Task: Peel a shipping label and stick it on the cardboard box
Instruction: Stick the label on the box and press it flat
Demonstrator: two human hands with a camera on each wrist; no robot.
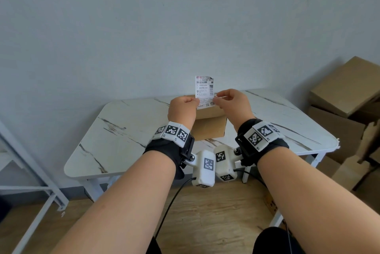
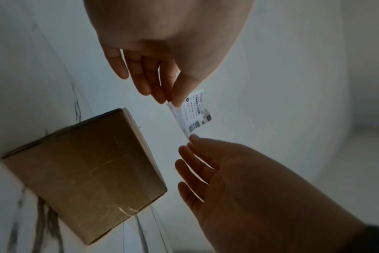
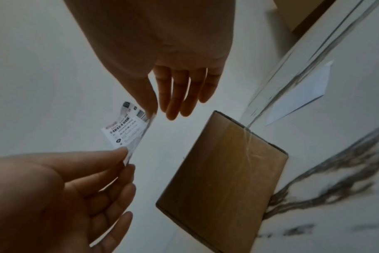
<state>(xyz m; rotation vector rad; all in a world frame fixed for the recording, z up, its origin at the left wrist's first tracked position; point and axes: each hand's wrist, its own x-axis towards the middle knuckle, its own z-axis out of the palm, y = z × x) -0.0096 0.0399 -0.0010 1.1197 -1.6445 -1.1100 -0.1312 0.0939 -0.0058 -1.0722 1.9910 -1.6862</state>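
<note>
Two hands, left hand and right hand, pinch one shipping label above one cardboard box

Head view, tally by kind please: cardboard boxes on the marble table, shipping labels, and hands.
cardboard box: 1
shipping label: 1
hands: 2, left hand and right hand, both pinching the label
Total: 4
</note>
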